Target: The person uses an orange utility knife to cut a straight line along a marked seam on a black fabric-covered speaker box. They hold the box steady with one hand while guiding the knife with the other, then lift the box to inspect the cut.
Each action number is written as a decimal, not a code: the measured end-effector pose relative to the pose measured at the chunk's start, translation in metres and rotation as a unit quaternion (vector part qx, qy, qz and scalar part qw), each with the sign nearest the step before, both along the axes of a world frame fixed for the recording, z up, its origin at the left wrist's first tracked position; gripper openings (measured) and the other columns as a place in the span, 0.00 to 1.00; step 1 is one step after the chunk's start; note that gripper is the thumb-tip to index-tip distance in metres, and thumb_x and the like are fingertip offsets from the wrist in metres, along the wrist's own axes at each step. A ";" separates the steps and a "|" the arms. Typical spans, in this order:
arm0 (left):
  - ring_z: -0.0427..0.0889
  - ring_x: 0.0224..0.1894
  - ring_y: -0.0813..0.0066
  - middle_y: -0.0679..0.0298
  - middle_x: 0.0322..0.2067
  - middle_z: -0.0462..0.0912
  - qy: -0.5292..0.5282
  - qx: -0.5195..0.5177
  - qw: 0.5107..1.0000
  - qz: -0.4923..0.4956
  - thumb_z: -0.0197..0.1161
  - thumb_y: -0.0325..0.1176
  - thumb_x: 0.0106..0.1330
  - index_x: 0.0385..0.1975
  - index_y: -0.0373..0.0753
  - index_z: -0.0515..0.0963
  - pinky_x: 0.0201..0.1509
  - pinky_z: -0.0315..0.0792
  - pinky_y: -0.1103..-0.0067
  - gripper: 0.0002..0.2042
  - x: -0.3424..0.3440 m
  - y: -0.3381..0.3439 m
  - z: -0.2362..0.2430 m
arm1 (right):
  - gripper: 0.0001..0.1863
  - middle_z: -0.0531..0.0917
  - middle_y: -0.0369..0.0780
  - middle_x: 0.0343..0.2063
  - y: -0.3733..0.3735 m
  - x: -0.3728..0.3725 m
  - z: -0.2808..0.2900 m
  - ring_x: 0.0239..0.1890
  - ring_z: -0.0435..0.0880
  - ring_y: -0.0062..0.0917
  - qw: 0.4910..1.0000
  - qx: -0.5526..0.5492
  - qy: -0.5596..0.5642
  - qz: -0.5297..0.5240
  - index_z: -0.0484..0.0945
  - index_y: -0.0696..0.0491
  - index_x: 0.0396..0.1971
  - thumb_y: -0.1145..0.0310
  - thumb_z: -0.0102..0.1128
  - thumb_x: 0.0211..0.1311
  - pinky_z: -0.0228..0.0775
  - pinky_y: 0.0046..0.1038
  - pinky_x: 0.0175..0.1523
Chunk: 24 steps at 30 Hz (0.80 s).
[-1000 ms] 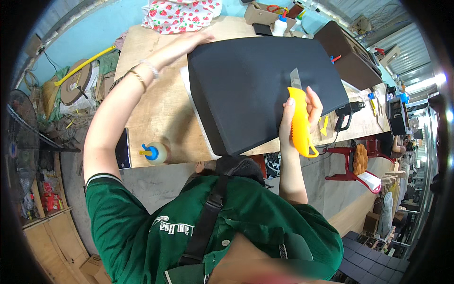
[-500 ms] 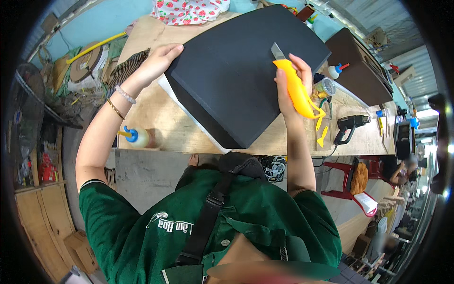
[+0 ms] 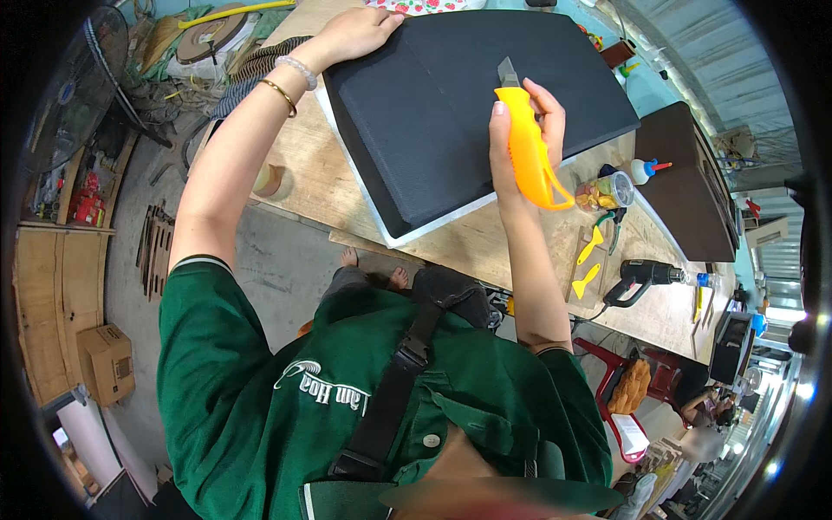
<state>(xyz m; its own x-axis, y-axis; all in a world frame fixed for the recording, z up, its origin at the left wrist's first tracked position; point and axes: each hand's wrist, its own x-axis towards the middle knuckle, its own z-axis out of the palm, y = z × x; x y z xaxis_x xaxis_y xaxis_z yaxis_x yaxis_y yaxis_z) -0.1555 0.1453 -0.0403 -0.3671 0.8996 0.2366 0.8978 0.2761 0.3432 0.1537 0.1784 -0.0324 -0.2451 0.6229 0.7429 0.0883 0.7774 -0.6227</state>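
Note:
My left hand [image 3: 360,36] grips the upper-left edge of a black padded panel [image 3: 412,130], fingertips over the rim, a bead bracelet and a bangle on the wrist. My right hand [image 3: 504,156] is closed on a yellow utility knife [image 3: 536,169], its blade pointing away from me over the panel's upper right part. Whether the blade touches the surface I cannot tell. A white sheet [image 3: 364,198] shows under the panel along its left edge, on a plywood table [image 3: 312,156]. A small bottle [image 3: 267,180], partly behind my left forearm, stands on the table.
Right of the panel are a clear tub [image 3: 604,192], a glue bottle [image 3: 644,171], yellow spatulas [image 3: 589,245], a heat gun [image 3: 654,273] and a brown case [image 3: 683,186]. Beyond are a red chair [image 3: 630,438] and another person [image 3: 698,407]. A black fan [image 3: 76,82] stands at left.
My left hand has shifted along the panel's edge. The knife has moved up in the picture, still in my right hand. The panel changed angle, and the whole view has turned somewhat.

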 end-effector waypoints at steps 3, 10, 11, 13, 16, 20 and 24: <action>0.83 0.47 0.49 0.45 0.42 0.84 -0.029 -0.008 0.998 -0.047 0.44 0.48 0.78 0.48 0.30 0.79 0.55 0.72 0.65 0.25 -0.012 -0.008 -0.001 | 0.21 0.83 0.36 0.39 -0.016 -0.001 -0.003 0.33 0.82 0.25 1.000 0.007 -0.004 0.000 0.79 0.49 0.50 0.66 0.71 0.54 0.73 0.25 0.41; 0.83 0.45 0.48 0.46 0.40 0.85 0.028 0.014 0.995 -0.094 0.46 0.47 0.77 0.47 0.33 0.81 0.52 0.74 0.65 0.22 -0.015 -0.012 0.007 | 0.26 0.83 0.37 0.40 -0.063 0.001 0.007 0.40 0.84 0.27 0.991 -0.003 -0.042 0.129 0.76 0.54 0.52 0.72 0.73 0.51 0.73 0.25 0.45; 0.83 0.45 0.48 0.46 0.40 0.85 0.036 0.009 0.996 -0.079 0.46 0.47 0.77 0.46 0.34 0.81 0.52 0.74 0.65 0.22 -0.011 -0.015 0.008 | 0.26 0.83 0.38 0.41 -0.062 0.002 0.015 0.41 0.84 0.25 0.977 -0.088 -0.019 0.192 0.75 0.55 0.53 0.73 0.73 0.53 0.73 0.23 0.47; 0.82 0.45 0.47 0.45 0.41 0.84 0.060 0.052 0.996 -0.035 0.48 0.46 0.76 0.44 0.34 0.82 0.53 0.75 0.64 0.21 0.004 -0.021 0.008 | 0.26 0.81 0.39 0.43 -0.051 0.006 0.034 0.44 0.81 0.19 0.928 -0.212 -0.023 0.304 0.72 0.57 0.57 0.77 0.68 0.58 0.71 0.20 0.52; 0.78 0.57 0.49 0.52 0.55 0.81 0.116 0.044 0.990 0.070 0.47 0.47 0.76 0.56 0.42 0.78 0.62 0.70 0.61 0.21 0.029 -0.045 -0.001 | 0.19 0.81 0.36 0.41 0.006 -0.012 0.060 0.42 0.78 0.14 0.906 -0.152 -0.117 0.378 0.74 0.56 0.53 0.77 0.64 0.62 0.71 0.17 0.48; 0.66 0.69 0.50 0.57 0.64 0.73 0.135 0.110 0.983 0.056 0.46 0.49 0.76 0.65 0.48 0.72 0.71 0.58 0.55 0.23 0.043 -0.063 -0.006 | 0.15 0.84 0.37 0.39 0.070 -0.062 0.057 0.42 0.83 0.16 0.877 -0.182 -0.175 0.408 0.76 0.53 0.50 0.73 0.64 0.64 0.74 0.18 0.48; 0.64 0.69 0.44 0.52 0.63 0.74 0.007 0.139 0.990 0.036 0.52 0.38 0.69 0.60 0.43 0.76 0.73 0.52 0.53 0.20 0.046 -0.064 0.008 | 0.13 0.85 0.39 0.39 0.086 -0.083 0.040 0.44 0.85 0.19 0.823 -0.271 -0.180 0.466 0.76 0.52 0.48 0.71 0.65 0.65 0.77 0.20 0.50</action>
<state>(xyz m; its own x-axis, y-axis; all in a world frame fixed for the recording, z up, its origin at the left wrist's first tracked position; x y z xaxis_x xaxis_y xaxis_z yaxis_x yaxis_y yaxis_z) -0.1096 0.0809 -0.0322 -0.4222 0.7712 0.4763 0.8847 0.2362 0.4018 0.0705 0.2640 0.0073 -0.9471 0.2560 0.1934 -0.1351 0.2284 -0.9641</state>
